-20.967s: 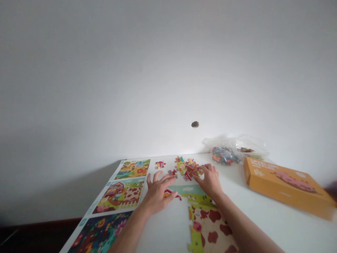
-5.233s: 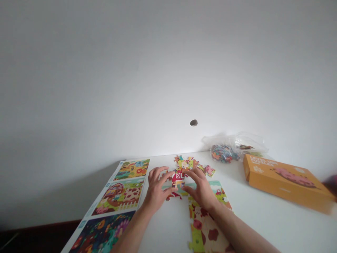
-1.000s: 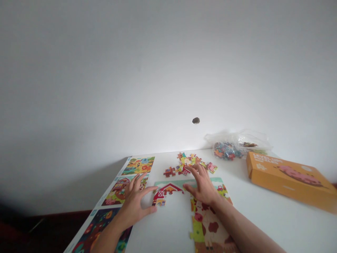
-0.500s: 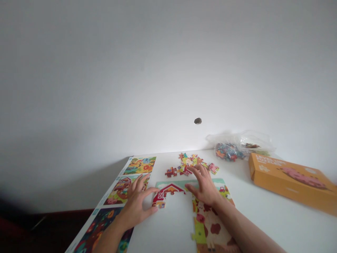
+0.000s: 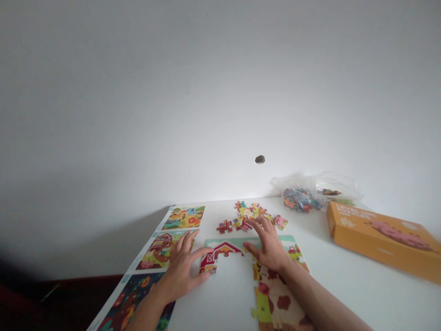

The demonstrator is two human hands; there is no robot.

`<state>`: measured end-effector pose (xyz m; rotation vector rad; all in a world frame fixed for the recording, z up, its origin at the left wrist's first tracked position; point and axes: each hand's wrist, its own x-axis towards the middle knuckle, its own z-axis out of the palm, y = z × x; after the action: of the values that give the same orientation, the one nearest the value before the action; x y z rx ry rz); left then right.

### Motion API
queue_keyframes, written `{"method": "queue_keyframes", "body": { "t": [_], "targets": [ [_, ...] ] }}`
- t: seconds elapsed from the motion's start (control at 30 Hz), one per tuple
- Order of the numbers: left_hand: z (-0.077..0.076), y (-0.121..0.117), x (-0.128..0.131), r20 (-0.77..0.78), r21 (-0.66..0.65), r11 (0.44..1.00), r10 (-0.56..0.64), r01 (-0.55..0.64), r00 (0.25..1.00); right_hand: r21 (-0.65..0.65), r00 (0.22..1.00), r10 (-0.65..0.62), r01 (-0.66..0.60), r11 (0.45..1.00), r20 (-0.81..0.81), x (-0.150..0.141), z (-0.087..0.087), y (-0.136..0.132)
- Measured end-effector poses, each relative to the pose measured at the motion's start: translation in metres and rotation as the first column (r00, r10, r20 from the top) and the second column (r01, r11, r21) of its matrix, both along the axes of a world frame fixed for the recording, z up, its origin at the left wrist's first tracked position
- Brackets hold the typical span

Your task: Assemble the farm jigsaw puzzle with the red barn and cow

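1. Head view: I find the partly assembled farm jigsaw (image 5: pixel 262 288) flat on the white table (image 5: pixel 223 299), its far strip (image 5: pixel 237 240) running left to right and its cow section (image 5: pixel 285 303) extending toward the person.
2. Key relation: the loose barn-door piece (image 5: pixel 245 226) lies just beyond that strip, at the near edge of the pile of loose pieces (image 5: pixel 247 211). Of the two, the right hand (image 5: pixel 270 248) is nearer, index fingertip beside the piece. I cannot tell the piece's long axis.
3. Right fingers: spread, thumb well apart from index, thumb tip over the far strip. I cannot confirm contact with the piece; nothing appears clamped.
4. Left hand (image 5: pixel 182 269): thumb and index apart in a C, tips at the left edge of the barn section (image 5: pixel 208 260), apparently touching it.
5. Surroundings: the farm reference picture (image 5: pixel 156 253) lies partly beneath the left fingers; the orange puzzle box (image 5: pixel 382 243) sits well apart, right.
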<state>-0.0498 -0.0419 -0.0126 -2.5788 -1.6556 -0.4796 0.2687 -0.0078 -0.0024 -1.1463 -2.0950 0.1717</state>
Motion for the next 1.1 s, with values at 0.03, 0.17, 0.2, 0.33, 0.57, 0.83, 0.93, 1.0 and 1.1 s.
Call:
{"method": "queue_keyframes", "body": {
  "t": [0.03, 0.17, 0.2, 0.33, 0.57, 0.83, 0.93, 1.0, 1.1],
  "targets": [
    [0.0007, -0.0002, 0.0006, 0.001, -0.005, 1.0, 0.005, -0.005, 1.0, -0.002, 1.0, -0.002, 0.002, 1.0, 0.002, 0.0001, 0.0001, 0.0],
    [0.0025, -0.0011, 0.002, 0.003, -0.006, 1.0, 0.011, -0.011, 1.0, 0.003, 1.0, 0.001, -0.001, 1.0, 0.006, 0.0004, -0.0001, 0.0005],
    [0.0025, -0.0013, 0.002, 0.002, -0.001, 1.0, 0.011, -0.011, 1.0, 0.005, 1.0, 0.001, -0.001, 1.0, 0.005, 0.0005, -0.0003, 0.0007],
    [0.0016, -0.0018, 0.0018, -0.004, 0.007, 1.0, 0.021, -0.021, 1.0, 0.004, 1.0, -0.01, 0.01, 1.0, 0.008, 0.0006, -0.0015, 0.0011],
    [0.0004, -0.0009, 0.0065, 0.022, 0.044, 0.999, 0.028, -0.029, 0.999, 0.01, 1.0, 0.0, 0.0, 1.0, 0.001, -0.0007, -0.0032, 0.0021],
    [0.0015, -0.0008, 0.0097, 0.04, 0.026, 0.998, 0.057, -0.058, 0.998, 0.001, 1.0, -0.002, 0.002, 1.0, -0.008, -0.0018, -0.0015, 0.0003],
    [-0.001, -0.0007, 0.0087, 0.047, 0.027, 0.998, 0.059, -0.06, 0.997, 0.008, 1.0, 0.003, -0.003, 1.0, 0.003, -0.0032, -0.0004, -0.0003],
    [-0.0019, -0.0005, 0.0084, 0.053, 0.03, 0.998, 0.054, -0.055, 0.997, 0.008, 1.0, 0.005, -0.005, 1.0, 0.011, -0.0037, 0.0001, -0.0003],
    [-0.0003, -0.0004, 0.0096, 0.069, 0.023, 0.997, 0.065, -0.067, 0.995, 0.002, 1.0, 0.0, 0.0, 1.0, 0.015, -0.0031, 0.0, 0.0004]
  ]
}}
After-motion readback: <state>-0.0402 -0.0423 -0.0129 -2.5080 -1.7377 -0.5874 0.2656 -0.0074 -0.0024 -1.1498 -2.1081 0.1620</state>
